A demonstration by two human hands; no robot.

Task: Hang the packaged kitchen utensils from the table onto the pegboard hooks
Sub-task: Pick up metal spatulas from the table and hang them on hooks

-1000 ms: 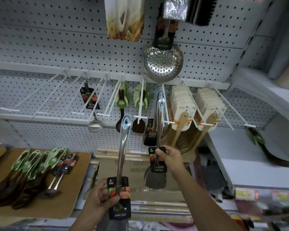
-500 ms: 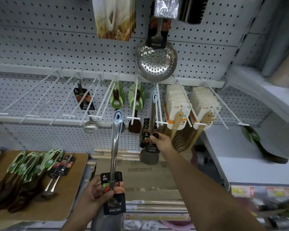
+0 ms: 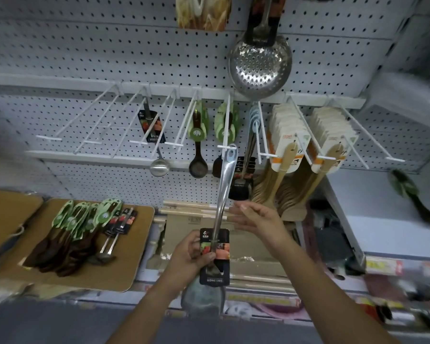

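Note:
My left hand [image 3: 193, 254] grips a packaged steel spatula [image 3: 223, 192] by its black label card, handle pointing up, its blue loop near a hook tip. Just right of the handle is my right hand [image 3: 256, 220], fingers straight and holding nothing. Several steel spatulas [image 3: 245, 170] with blue loops hang on a white pegboard hook [image 3: 257, 135] right of centre. On the wooden table [image 3: 134, 256] at left lie green-carded dark spoons [image 3: 72, 229] and black-carded steel ladles [image 3: 117, 229].
Other hooks carry a steel ladle [image 3: 157, 155], green-carded dark spoons [image 3: 197, 145] and wooden spatulas [image 3: 288, 150]. Three hooks at the left [image 3: 85, 120] are bare. A large steel skimmer [image 3: 260, 63] hangs above. A cardboard box [image 3: 181, 234] stands below the hooks.
My right hand left the spatula hanging on the hook and drew back to beside the handle of the one in my left hand. That spatula has risen toward the hooks.

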